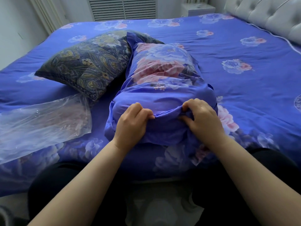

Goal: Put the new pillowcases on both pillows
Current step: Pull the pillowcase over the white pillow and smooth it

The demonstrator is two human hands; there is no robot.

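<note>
A pillow in a blue pillowcase with pink and pale-blue flowers [162, 74] lies lengthwise on the bed in front of me. Its near end is plain blue cloth, bunched into folds. My left hand [132, 122] pinches that cloth at the near end, fingers curled. My right hand [202, 117] grips the same bunched edge a little to the right. A second pillow in a dark paisley case [88, 62] lies to the left, its far corner tucked behind the flowered pillow.
A clear plastic bag [42, 121] with pink-flowered cloth inside lies on the bed at the left. The blue flowered bedspread [244, 51] covers the whole bed. A white tufted headboard [268, 15] stands at the right, a louvred panel [123, 7] at the back.
</note>
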